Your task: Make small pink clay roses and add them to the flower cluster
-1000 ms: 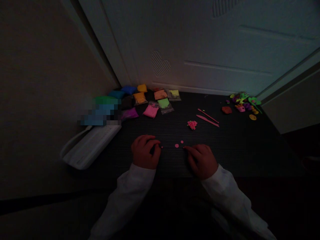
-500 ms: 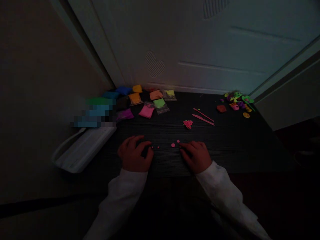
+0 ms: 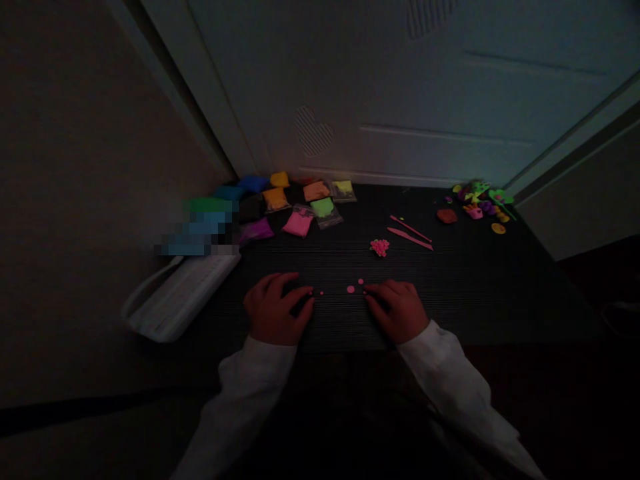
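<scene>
Over the dark tabletop, my left hand (image 3: 277, 309) is curled, its thumb and forefinger closed around a tiny pink clay ball (image 3: 310, 293). A second tiny pink ball (image 3: 321, 293) lies just right of those fingertips. My right hand (image 3: 399, 309) pinches at another tiny pink bit (image 3: 365, 293) by its thumb and forefinger. Two flattened pink clay discs, a larger one (image 3: 351, 289) and a smaller one (image 3: 361, 281), lie left of that hand. Beyond them sits a cluster of small pink clay pieces (image 3: 380, 248). The dim light blurs the finger contact.
Pink modelling tools (image 3: 410, 238) lie behind the cluster. Bagged coloured clay, including a pink pack (image 3: 299, 221), fills the back left. A white power strip (image 3: 183, 297) stands at left. A reddish lump (image 3: 447, 216) and colourful clay figures (image 3: 483, 200) occupy the back right.
The whole view has shifted slightly, so everything appears a little further right. Both hands keep nearly the same pose, and the discs and balls stay in place.
</scene>
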### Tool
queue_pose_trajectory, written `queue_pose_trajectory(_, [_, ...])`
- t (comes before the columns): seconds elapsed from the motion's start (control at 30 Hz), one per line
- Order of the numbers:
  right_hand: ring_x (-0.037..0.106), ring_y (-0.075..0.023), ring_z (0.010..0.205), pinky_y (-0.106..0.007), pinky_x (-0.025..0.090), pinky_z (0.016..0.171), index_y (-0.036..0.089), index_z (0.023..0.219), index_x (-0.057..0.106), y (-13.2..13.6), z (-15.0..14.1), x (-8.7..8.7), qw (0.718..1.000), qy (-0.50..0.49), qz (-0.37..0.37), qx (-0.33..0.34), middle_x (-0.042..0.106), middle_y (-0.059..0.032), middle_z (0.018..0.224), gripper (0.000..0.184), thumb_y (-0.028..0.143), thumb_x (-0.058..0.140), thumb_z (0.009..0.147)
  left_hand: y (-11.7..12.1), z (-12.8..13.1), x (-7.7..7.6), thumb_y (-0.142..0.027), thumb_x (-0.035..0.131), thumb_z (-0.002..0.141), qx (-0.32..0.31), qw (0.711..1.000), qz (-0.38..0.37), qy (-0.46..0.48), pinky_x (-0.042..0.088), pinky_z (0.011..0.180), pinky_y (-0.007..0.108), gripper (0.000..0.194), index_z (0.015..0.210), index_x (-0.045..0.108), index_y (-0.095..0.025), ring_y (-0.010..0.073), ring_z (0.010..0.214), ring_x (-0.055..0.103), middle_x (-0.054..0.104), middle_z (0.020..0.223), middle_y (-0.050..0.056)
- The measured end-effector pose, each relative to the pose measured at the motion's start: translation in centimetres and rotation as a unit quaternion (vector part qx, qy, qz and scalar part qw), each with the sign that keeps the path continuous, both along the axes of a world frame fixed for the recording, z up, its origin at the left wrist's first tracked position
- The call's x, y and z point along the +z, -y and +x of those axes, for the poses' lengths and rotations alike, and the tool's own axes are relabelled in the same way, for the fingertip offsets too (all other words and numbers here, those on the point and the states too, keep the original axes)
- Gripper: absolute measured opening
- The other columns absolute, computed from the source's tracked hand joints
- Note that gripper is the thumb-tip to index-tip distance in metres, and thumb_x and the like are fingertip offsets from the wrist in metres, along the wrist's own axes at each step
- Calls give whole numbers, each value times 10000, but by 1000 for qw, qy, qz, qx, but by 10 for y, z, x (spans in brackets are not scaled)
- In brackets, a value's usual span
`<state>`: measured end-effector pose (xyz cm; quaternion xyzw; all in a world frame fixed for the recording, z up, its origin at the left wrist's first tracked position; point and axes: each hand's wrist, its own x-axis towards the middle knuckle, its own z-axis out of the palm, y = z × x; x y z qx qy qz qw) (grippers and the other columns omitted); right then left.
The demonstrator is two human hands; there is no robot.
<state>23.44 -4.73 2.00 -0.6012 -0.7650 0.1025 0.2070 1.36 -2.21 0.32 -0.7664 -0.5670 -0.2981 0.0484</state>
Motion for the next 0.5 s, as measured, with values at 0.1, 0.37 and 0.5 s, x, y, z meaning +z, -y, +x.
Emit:
queue_pose_trajectory(0.1, [491, -145, 785, -309, 290, 748, 237, 935, 542, 0, 1, -1, 1000, -10, 6, 0, 573, -15, 837, 208, 272, 439, 758, 0, 9, 0, -321, 571, 612, -12, 1000, 11, 20, 280, 782, 423, 131, 732, 620, -305, 241, 959, 413, 563, 966, -6])
queue_pose_trajectory(0.37, [498, -143, 771, -309, 306, 741, 232, 934, 546, 0, 3, -2, 999, -37, 6, -1, 581, -16, 831, 208, 268, 443, 756, -4, 15, -5, -310, 581, 612, -11, 999, 7, 36, 290, 763, 424, 82, 677, 626, -287, 242, 943, 418, 580, 935, -4])
queue_pose_trajectory(0.5, [502, -145, 777, -314, 308, 747, 231, 925, 549, 0, 3, -1, 999, -43, 5, 4, 585, -17, 837, 203, 269, 440, 759, -4, 15, -5, -299, 585, 609, -11, 999, 8, 40, 292, 773, 425, 66, 656, 624, -275, 242, 947, 420, 587, 911, -2])
